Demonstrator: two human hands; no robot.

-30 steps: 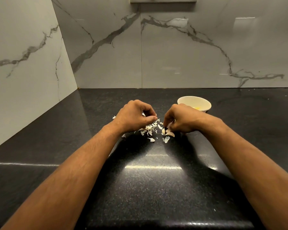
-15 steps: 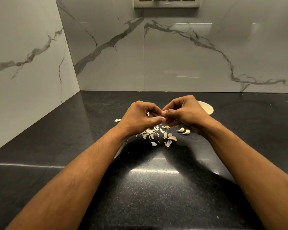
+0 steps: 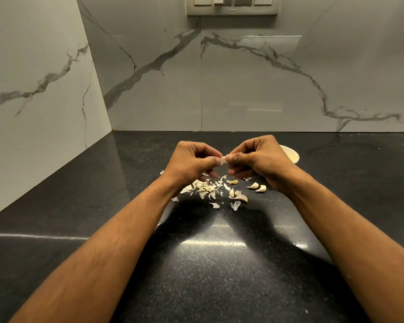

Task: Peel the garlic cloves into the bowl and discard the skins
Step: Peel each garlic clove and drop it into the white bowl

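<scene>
Both hands are raised a little above the black counter and meet at one pale garlic clove (image 3: 223, 160). My left hand (image 3: 191, 162) pinches its left end between thumb and forefinger. My right hand (image 3: 258, 159) pinches the other end. Below them lies a heap of white garlic skins (image 3: 204, 188). Several unpeeled cloves (image 3: 239, 195) lie to the right of the heap, with two more cloves (image 3: 258, 187) near my right wrist. The cream bowl (image 3: 290, 155) stands behind my right hand, mostly hidden by it.
The black stone counter (image 3: 208, 264) runs to marble walls at the back and left, forming a corner at the far left. A switch and socket plate (image 3: 232, 5) is on the back wall above the hands.
My right hand rose from the cloves on the counter with one clove and met my left hand. Both hands now hold it higher. The camera tilted up slightly.
</scene>
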